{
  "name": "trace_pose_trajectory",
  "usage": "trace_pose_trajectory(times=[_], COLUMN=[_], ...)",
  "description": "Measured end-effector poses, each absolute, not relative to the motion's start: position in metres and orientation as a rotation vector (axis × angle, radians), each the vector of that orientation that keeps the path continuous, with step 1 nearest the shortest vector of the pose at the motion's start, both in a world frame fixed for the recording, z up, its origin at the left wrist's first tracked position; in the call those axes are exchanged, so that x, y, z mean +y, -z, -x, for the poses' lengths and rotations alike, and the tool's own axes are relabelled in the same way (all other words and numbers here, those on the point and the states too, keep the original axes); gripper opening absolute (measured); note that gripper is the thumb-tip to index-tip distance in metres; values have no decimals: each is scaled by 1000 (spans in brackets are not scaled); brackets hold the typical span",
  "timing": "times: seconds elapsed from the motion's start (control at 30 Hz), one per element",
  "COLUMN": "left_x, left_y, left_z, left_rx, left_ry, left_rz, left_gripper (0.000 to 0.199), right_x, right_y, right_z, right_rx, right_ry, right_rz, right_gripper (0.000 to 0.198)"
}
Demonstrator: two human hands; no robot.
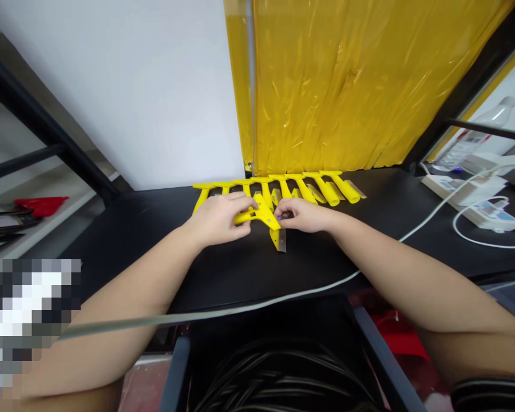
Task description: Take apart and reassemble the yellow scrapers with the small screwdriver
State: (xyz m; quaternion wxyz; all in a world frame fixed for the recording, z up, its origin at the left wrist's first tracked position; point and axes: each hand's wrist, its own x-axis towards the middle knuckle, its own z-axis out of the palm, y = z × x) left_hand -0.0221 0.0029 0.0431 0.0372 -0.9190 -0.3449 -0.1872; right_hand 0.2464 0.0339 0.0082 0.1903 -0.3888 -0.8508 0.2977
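My left hand [223, 220] is wrapped round the handle of a yellow scraper [264, 212], its wide head pointing right. My right hand [302, 214] is closed in a pinch at the scraper's head; a small dark bit shows between its fingers, too little to name. Just under the head, a yellow piece with a thin greyish see-through blade [282, 240] stands over the black table [240, 274]; whether it belongs to the held scraper I cannot tell. Behind both hands, several more yellow scrapers [326, 189] lie side by side, handles toward me, some with blades showing.
A white board [154, 86] and a yellow plastic-wrapped panel [326, 86] rise behind the table. A white cable [257, 306] crosses in front of me. Power strips [472, 200] and a clear bottle [476, 134] are at right. Red and black items [40, 206] sit on a left shelf.
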Motion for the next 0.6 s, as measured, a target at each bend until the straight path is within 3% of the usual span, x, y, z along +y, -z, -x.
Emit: trace_pose_trajectory(times=[0.23,0.47,0.6], left_x=[4,5,8], left_y=[-42,-38,-34], left_z=[22,20,20], left_rx=[-998,-975,-948], left_ry=[590,680,720], left_rz=[2832,2841,2866], left_gripper=[30,29,28], right_x=[32,21,22], right_y=[-12,-23,-17], right_z=[-244,-245,-243], right_rx=[-2365,-1847,-1817], right_ry=[-840,-1385,-1434], right_rz=[1125,1117,1013], right_gripper=[5,19,37])
